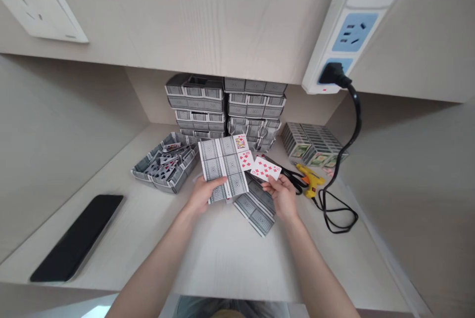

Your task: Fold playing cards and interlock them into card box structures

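The desk (211, 273) is bearing stacked boxes (198, 104) of playing cards along its back. An open tray (181, 179) with card walls is sitting at their front left, containing loose cards. A panel (232, 163) of joined cards is being held above the desk's middle; more joined cards (257, 214) are lying beneath its right side. The left hand (200, 194) is pinching the panel's lower left. The right hand (284, 197), left of a yellow glue gun (311, 180), is closing narrowly on one diamond card (265, 168) beside the panel; whether they are touching cannot be determined.
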Available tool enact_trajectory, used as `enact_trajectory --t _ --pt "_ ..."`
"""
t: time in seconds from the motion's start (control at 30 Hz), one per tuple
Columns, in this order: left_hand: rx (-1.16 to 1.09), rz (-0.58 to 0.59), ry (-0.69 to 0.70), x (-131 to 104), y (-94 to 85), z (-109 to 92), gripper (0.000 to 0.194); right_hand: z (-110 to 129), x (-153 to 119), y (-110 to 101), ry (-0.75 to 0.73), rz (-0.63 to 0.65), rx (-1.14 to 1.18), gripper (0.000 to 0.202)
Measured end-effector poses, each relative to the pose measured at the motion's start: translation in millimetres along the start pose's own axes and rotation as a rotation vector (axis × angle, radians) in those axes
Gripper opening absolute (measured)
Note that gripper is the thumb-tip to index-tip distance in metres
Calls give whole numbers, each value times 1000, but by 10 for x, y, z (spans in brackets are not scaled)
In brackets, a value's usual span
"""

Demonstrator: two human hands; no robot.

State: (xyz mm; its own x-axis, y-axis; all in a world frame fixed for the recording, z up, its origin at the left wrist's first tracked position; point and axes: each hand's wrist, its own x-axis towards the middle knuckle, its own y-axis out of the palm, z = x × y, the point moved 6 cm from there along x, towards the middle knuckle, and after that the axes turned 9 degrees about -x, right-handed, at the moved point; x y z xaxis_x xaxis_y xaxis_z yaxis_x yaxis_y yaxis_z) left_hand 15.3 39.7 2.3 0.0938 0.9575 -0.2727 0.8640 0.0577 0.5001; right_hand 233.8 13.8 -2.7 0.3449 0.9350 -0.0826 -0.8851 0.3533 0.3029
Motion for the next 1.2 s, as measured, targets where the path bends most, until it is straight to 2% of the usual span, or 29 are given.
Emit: enact_trajectory --t 0.27,0.5,0.73,1.0,1.2 --pt "-10 3 -1 29 -37 -5 49 -13 -19 43 -3 83 -19 27" --pt "0 6 -3 9 -15 -17 49 11 -92 150 -63 127 -153 30" --pt "2 7 4 16 -29 -12 48 -27 -91 202 -36 266 -248 29" --pt "78 -15 43 73 -140 -78 49 -119 -73 195 18 421 -401 24" --pt "129 -27 37 90 -186 -134 48 -155 -114 217 67 516 -408 22"
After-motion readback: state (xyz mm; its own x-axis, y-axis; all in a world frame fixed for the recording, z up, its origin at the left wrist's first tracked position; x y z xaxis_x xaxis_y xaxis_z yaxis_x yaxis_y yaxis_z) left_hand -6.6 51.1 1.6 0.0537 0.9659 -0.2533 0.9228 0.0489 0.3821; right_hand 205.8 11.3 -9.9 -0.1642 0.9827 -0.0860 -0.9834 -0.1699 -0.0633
